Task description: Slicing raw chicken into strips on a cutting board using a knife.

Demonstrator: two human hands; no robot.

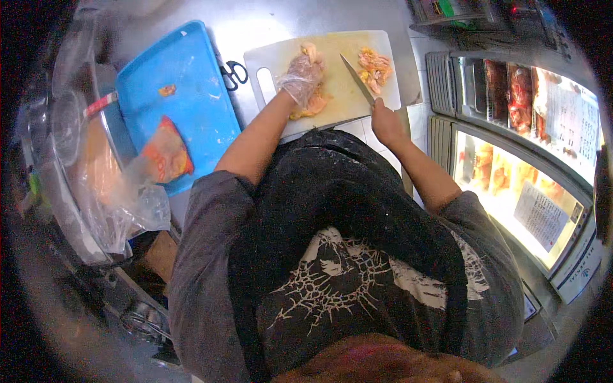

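Note:
A white plastic cutting board (337, 103) lies in front of me on a metal counter. My left hand (302, 79), in a clear plastic glove, rests on a piece of raw meat (310, 106) that looks like chicken, on the board's left half. The meat shows above and below the hand. My right hand (386, 123) is bare and closed around the handle of a kitchen knife (357, 79). Its blade points up and to the left over the board, apart from the meat. A heap of cut meat pieces (375, 68) lies near the board's right edge.
Left of the board are black-handled scissors (233, 75) and a blue tray (203, 107) with a small scrap (167, 90) and a red-and-orange plastic bag (167, 151). Clear plastic bags (148, 206) hang farther left. Lit display cabinets (517, 177) stand at the right.

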